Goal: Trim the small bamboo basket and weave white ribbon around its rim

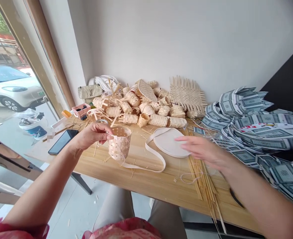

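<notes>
Basket [119, 151], woven, one: stood on the bench [136, 181], left of the coil [171, 142]. Left hand [94, 135]: fingers pinched on the left of the basket's rim, presumably to steady it; whether they gripped a thread as well could not be told. Right hand [201, 149]: fingers outstretched, apparently grasping nothing, over the coil's right part; blurred, contact uncertain. Band [158, 162], pale: lay in a loose curve between coil and basket foot, the slack probably leaving the basket free to turn. Strips [208, 192], one bundle: laid beside the right forearm, likely for easy reach. Orientation: basket upright, mouth up, long axis near vertical; strips lengthwise toward the bench's near edge, ends overhanging.
</notes>
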`<state>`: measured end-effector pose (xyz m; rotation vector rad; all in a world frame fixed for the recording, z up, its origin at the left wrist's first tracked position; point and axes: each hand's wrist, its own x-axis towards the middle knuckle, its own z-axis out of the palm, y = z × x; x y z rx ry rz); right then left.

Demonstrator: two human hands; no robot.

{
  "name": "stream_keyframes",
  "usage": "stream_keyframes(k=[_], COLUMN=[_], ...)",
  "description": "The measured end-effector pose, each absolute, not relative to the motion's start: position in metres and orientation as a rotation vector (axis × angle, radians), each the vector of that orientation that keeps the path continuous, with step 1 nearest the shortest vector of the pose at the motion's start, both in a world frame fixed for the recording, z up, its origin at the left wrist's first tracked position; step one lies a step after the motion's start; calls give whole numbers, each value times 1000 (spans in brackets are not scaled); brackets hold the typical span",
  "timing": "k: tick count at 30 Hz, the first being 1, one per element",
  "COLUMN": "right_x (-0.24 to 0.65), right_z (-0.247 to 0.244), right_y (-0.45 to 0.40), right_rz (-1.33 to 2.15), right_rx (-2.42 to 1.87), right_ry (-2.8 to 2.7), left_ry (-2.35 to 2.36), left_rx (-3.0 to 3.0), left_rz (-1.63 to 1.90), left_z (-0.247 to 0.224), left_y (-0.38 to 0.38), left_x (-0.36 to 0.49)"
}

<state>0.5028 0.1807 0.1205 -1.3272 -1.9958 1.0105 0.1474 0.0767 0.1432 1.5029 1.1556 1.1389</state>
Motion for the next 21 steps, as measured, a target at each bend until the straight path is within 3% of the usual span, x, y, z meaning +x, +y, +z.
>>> stream_keyframes(k=[3,7,15,21], right_x=[468,433,452,478], right_z=[103,89,89,115], right_y=[150,127,118,133], right_rz=[1905,2321,2263,1823], right_rx=[-1064,-760,-616,-705], right_ry=[-1686,-1580,-1440,-1272], left_ry=[1134,1106,1130,1113], left_rx=[1583,1623,1520,1453], left_rz=[1086,1049,989,943], left_z=[154,157,151,147], left_y=[82,91,93,95], left_x=[162,179,199,207])
